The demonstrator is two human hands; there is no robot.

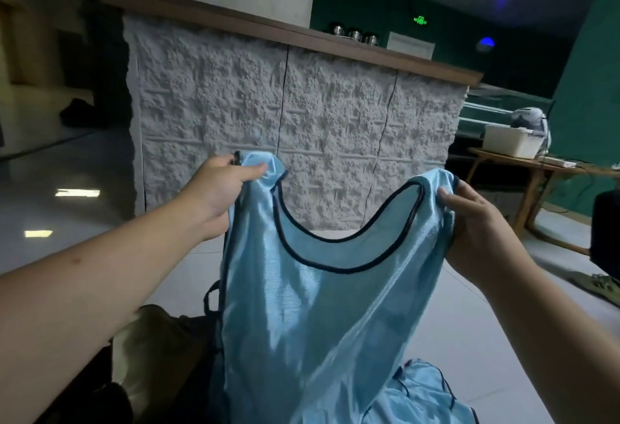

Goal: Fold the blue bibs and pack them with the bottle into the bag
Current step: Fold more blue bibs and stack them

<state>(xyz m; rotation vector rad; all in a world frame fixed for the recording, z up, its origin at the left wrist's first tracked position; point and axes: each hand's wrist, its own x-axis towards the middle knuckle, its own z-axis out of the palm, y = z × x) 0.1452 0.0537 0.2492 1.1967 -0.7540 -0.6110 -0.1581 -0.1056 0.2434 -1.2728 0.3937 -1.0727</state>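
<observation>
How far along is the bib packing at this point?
Early on. Nothing looks folded or packed yet. The left hand and right hand hold one blue bib up by its shoulder straps, unfolded. More blue fabric lies below, loose. No bottle is in view.

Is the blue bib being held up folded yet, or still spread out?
Spread out, not folded. The left hand and right hand each pinch one shoulder strap, and the blue bib hangs open between them, its neckline curve fully visible.
</observation>
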